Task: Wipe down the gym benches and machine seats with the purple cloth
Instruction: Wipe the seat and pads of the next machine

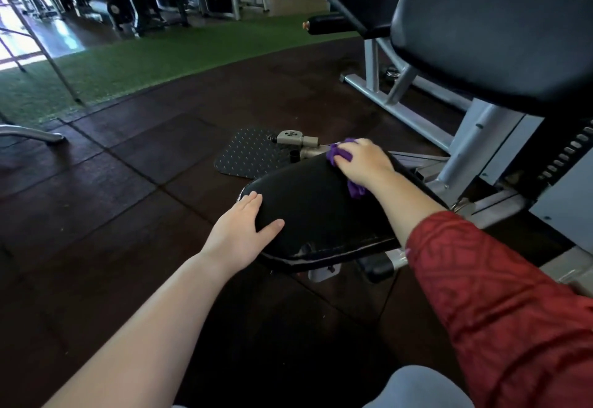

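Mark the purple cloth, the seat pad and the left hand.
purple cloth (339, 152): head view, bunched far end.
seat pad (316, 208): head view, bare middle of the top.
left hand (239, 231): head view, back of the hand.

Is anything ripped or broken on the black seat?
Yes. The black padded machine seat looks worn along its near edge: pale scuffs and maybe a small tear show at the seam, right of the left hand. The right hand holds the purple cloth on the far end.
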